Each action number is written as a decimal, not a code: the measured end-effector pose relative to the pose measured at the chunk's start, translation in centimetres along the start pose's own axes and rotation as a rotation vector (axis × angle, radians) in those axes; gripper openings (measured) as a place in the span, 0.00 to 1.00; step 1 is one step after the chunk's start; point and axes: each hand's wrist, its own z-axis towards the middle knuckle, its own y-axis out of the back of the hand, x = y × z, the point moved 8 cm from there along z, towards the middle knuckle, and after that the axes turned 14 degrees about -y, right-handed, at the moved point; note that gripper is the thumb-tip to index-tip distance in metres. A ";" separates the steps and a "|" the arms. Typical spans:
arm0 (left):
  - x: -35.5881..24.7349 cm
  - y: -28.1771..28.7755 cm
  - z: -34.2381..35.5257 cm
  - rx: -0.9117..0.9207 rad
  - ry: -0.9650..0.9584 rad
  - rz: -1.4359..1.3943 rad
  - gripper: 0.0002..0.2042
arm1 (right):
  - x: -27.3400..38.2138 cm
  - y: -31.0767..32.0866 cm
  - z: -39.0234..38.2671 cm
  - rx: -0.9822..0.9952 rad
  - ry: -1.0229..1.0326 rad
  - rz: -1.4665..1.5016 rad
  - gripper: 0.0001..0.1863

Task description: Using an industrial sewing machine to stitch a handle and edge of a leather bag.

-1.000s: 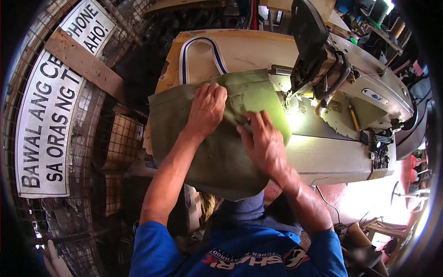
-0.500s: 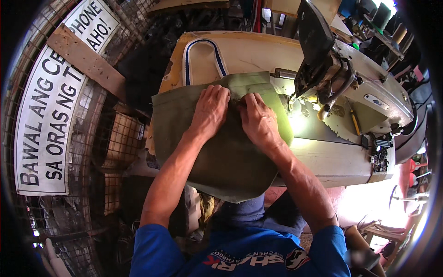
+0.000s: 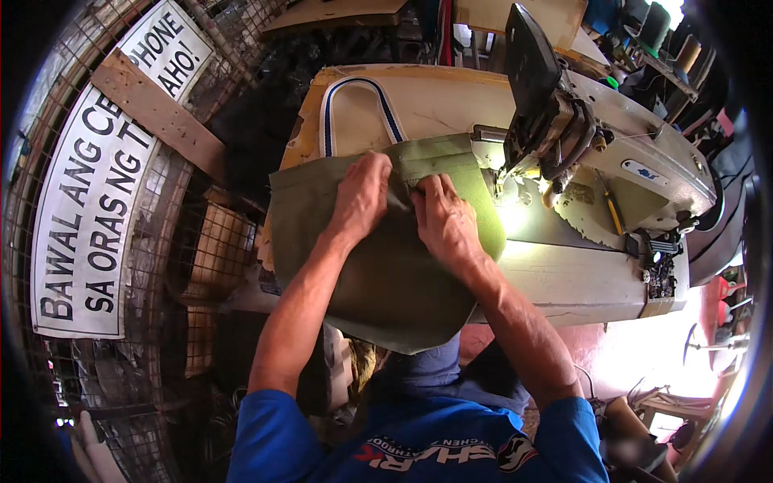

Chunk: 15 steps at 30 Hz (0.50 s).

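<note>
An olive-green cloth bag panel (image 3: 362, 282) lies over the front of the sewing table and hangs toward my lap. A white webbing handle (image 3: 354, 83) with a dark blue stripe loops out beyond its far edge. My left hand (image 3: 361, 197) is closed with curled fingers on the cloth near its top. Just to the right, my right hand (image 3: 448, 216) is closed too, its fingertips bent into the fabric. Between the hands the cloth is creased. The fingertips are partly hidden, so anything small in them cannot be seen.
A sewing machine (image 3: 644, 145) stands at the right, its lamp lighting the needle area. Yellow-handled snips (image 3: 616, 213) lie on its bed beside a green cloth scrap (image 3: 584, 211). The pale tabletop (image 3: 451, 84) reaches back. A wire mesh wall with a white sign (image 3: 88, 217) rises at left.
Both hands remain on the cloth, a little further apart at the fingertips; the left has lifted slightly. The view has shifted slightly.
</note>
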 end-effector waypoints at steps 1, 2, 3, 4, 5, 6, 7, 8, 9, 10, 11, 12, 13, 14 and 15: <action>1.3 0.4 -0.3 -0.072 0.127 -0.102 0.04 | 0.0 0.3 -0.6 -0.016 0.003 -0.003 0.11; 2.4 1.1 -0.7 -0.179 0.238 -0.207 0.06 | 0.3 0.4 -1.3 -0.021 0.045 -0.030 0.11; 4.1 1.7 -1.2 -0.264 0.373 -0.407 0.06 | 0.6 0.3 -1.7 0.005 0.082 -0.057 0.11; 6.2 2.4 -2.2 -0.348 0.589 -0.584 0.06 | 0.7 0.5 -2.1 -0.021 0.088 -0.045 0.11; 7.1 3.8 -2.4 -0.471 0.603 -0.709 0.05 | 1.0 0.5 -2.4 -0.038 0.116 -0.099 0.11; 8.3 5.6 -3.1 -0.627 0.665 -0.784 0.05 | 1.5 0.5 -2.7 -0.058 0.168 -0.141 0.11; 9.0 7.2 -3.6 -0.697 0.684 -0.841 0.04 | 1.6 0.7 -2.9 -0.095 0.187 -0.130 0.10; 9.5 8.4 -4.0 -0.721 0.691 -0.860 0.05 | 1.5 0.4 -2.8 -0.071 0.169 -0.133 0.10; 9.6 9.7 -4.3 -0.673 0.676 -0.791 0.05 | 1.4 0.4 -2.8 -0.074 0.160 -0.138 0.13; 9.6 10.9 -4.5 -0.649 0.644 -0.700 0.05 | 1.3 0.3 -2.6 -0.080 0.149 -0.146 0.16; 9.7 11.5 -4.8 -0.664 0.654 -0.723 0.05 | 1.3 0.1 -2.5 -0.070 0.155 -0.141 0.16; 9.5 11.6 -4.8 -0.648 0.647 -0.736 0.05 | 1.4 0.2 -2.5 -0.085 0.164 -0.136 0.16; 9.3 11.7 -5.0 -0.638 0.660 -0.740 0.05 | 1.3 0.2 -2.3 -0.077 0.148 -0.142 0.14; 9.1 11.9 -5.3 -0.649 0.702 -0.718 0.05 | 1.3 0.1 -2.3 -0.055 0.134 -0.145 0.12; 8.6 12.1 -5.3 -0.632 0.715 -0.684 0.05 | 1.4 0.3 -2.3 -0.057 0.125 -0.131 0.13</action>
